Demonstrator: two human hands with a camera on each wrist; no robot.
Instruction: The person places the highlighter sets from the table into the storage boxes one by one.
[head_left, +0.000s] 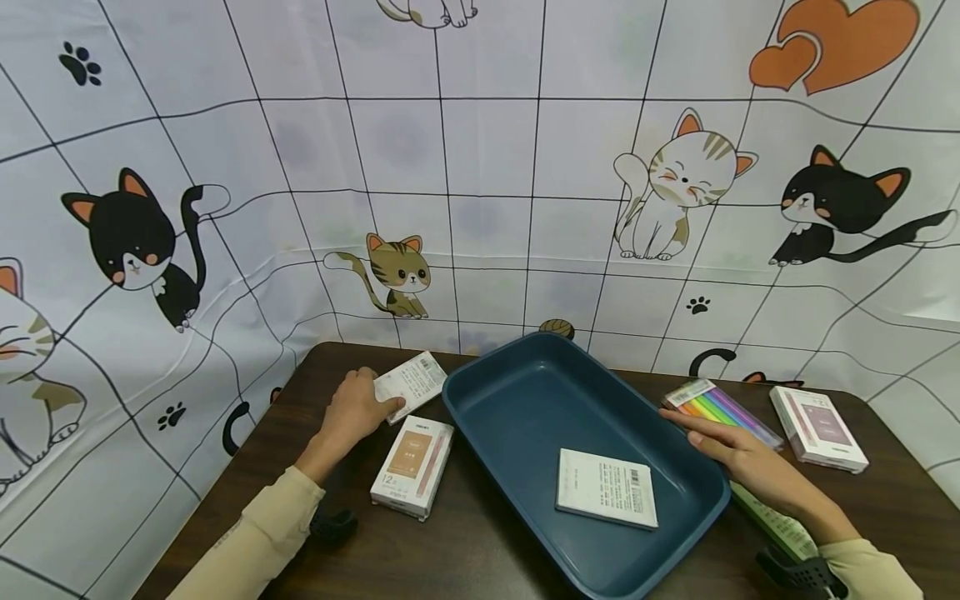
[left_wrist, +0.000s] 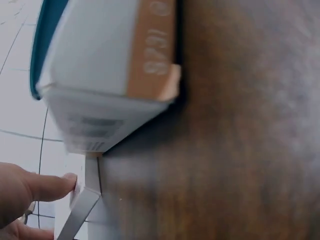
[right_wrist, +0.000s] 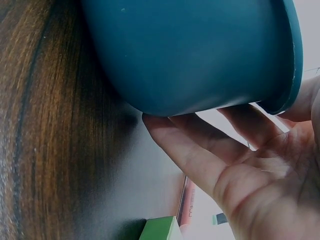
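Observation:
My left hand holds a small white box with printed text, left of the blue tray; its thumb shows against the box in the left wrist view. Just nearer lies another white box with a tan panel marked 12. On the tray's right side, my right hand holds the wall, the fingers along the outside and the thumb by the rim. Inside the tray, toward its near end, a white printed box lies flat.
Right of the tray lie a clear pack of rainbow-coloured sticks and a white box with a mauve panel. A green box is partly hidden under the right forearm. A cat-patterned cloth hangs behind the dark wooden table.

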